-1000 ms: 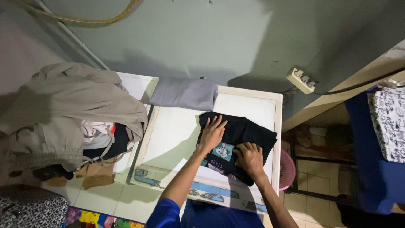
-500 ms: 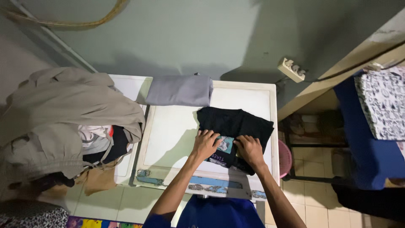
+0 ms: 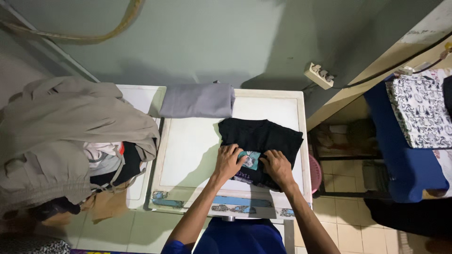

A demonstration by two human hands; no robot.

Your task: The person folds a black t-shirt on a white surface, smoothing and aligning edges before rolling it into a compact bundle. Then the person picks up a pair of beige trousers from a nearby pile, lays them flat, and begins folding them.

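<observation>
1. Our left hand [image 3: 229, 162] is lying palm-down on the folded black T-shirt [image 3: 263, 141]; grip open, fingers spread flat, clasping nothing.
2. Our right hand [image 3: 278, 167] is doing the same just beside it, fingers pressing the near fold; grip open too.
3. Between the two hands a small teal print [image 3: 249, 159] on the shirt is showing.
4. The shirt is sitting on the right half of the white surface [image 3: 188, 141], toward the near edge.
5. A folded grey garment [image 3: 197, 101] is lying at the far edge of the surface, apart from the shirt.
6. A heap of beige and mixed clothes [image 3: 56, 136] is piling up to the left, overhanging the neighbouring white top.
7. A power strip [image 3: 319, 75] is hanging on the wall at the right; blue fabric [image 3: 405, 164] is sitting further right.
</observation>
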